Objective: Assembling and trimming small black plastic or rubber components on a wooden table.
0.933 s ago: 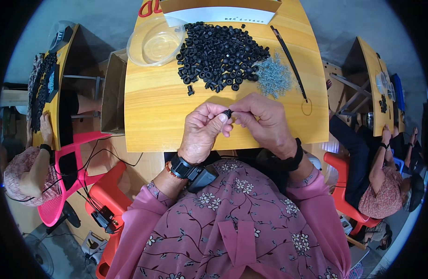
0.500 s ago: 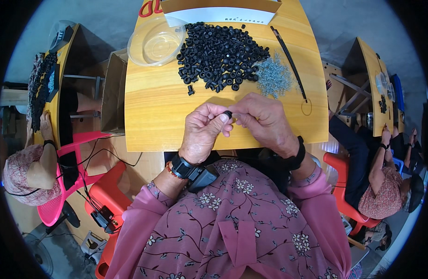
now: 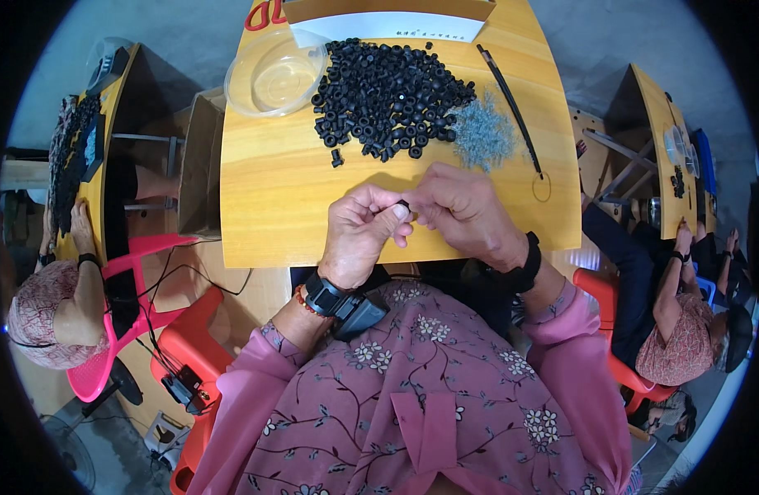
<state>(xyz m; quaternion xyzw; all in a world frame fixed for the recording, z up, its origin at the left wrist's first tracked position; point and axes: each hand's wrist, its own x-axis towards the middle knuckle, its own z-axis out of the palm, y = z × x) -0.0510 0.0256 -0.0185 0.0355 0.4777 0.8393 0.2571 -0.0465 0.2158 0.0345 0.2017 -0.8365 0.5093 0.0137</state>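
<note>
Above the near part of the table, my left hand [image 3: 356, 238] pinches a small black rubber part [image 3: 403, 205] between thumb and forefinger. My right hand [image 3: 468, 213] is closed with its fingertips right against that part. Whatever those right fingers hold is hidden. Beyond my hands lies a pile of black rubber parts [image 3: 379, 95], many of them ring-shaped. Touching its right side is a heap of small clear pieces [image 3: 483, 134]. One black part [image 3: 337, 157] lies at the pile's near left edge.
A clear round tub [image 3: 276, 76] stands left of the pile, before a white-fronted box [image 3: 392, 27]. To the right lies a thin black rod [image 3: 510, 99] with a loop [image 3: 542, 188] at its near end. Other people sit at tables on both sides.
My right fingertips have come closer over the black rubber part, and less of it shows. My left hand keeps its pinch almost unmoved.
</note>
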